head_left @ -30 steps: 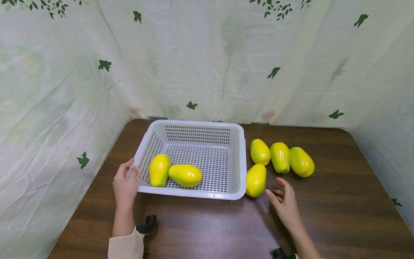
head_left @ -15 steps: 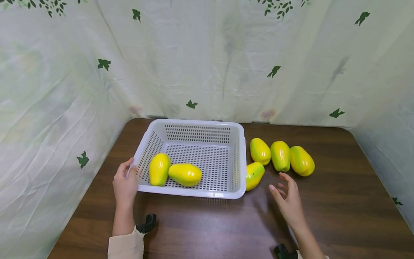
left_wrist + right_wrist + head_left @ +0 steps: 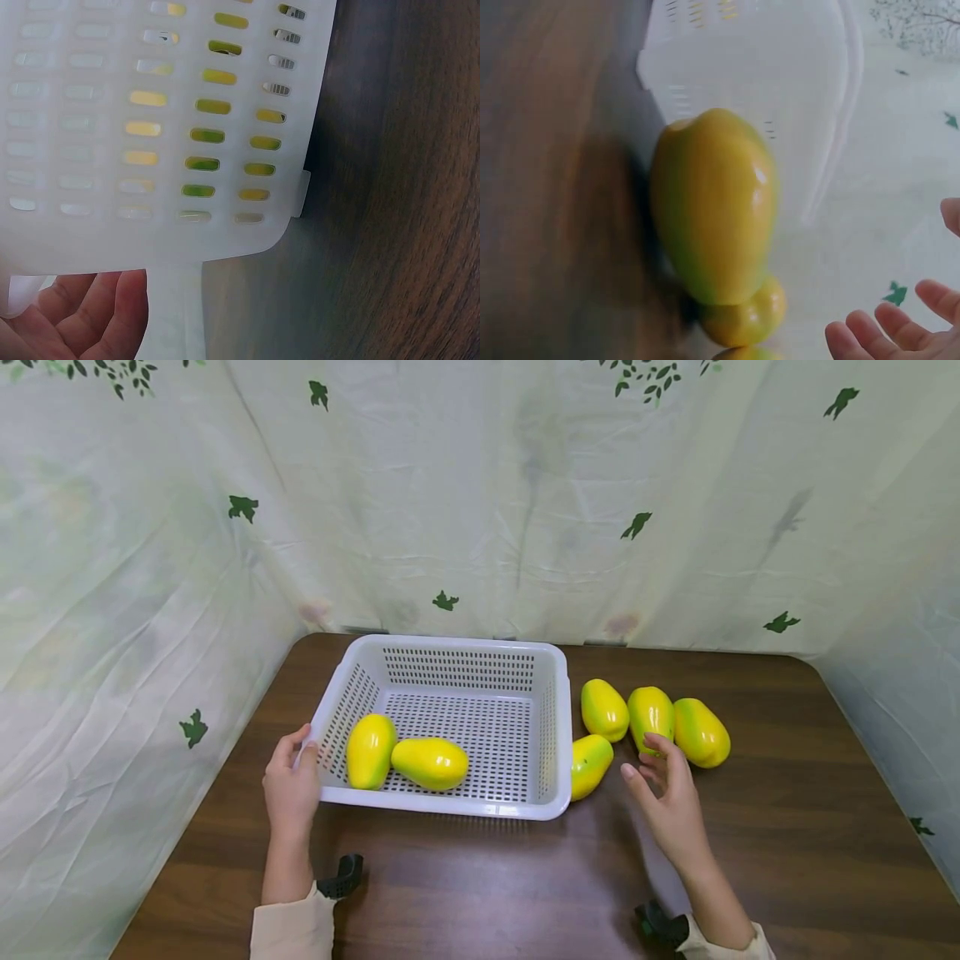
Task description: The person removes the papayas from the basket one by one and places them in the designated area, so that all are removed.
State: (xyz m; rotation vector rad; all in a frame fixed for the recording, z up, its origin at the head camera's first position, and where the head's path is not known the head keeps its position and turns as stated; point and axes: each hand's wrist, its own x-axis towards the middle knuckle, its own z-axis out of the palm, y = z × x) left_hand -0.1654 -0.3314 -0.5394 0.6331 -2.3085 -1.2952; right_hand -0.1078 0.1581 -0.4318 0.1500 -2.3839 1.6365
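Note:
A white perforated basket (image 3: 553, 739) sits on the brown table and holds two yellow papayas (image 3: 369, 750) (image 3: 430, 762). My left hand (image 3: 291, 781) grips the basket's front left corner, and its fingers (image 3: 90, 319) show under the white rim (image 3: 225, 225) in the left wrist view. Right of the basket lie several more papayas: one (image 3: 589, 763) leans against the basket wall, large in the right wrist view (image 3: 714, 204), and three (image 3: 604, 710) (image 3: 649, 714) (image 3: 702, 732) form a row behind it. My right hand (image 3: 663, 785) hovers open between the leaning papaya and the row, holding nothing.
A pale leaf-printed curtain (image 3: 480, 493) encloses the table on the left, back and right. Bare brown tabletop (image 3: 487, 893) stretches in front of the basket and to the right of the papayas. Black wrist mounts (image 3: 341, 877) (image 3: 660, 927) show near my sleeves.
The papaya nearest the basket has tipped and rolled against the basket wall. My right hand has moved forward and up toward the row of papayas. The left hand has stayed on the basket.

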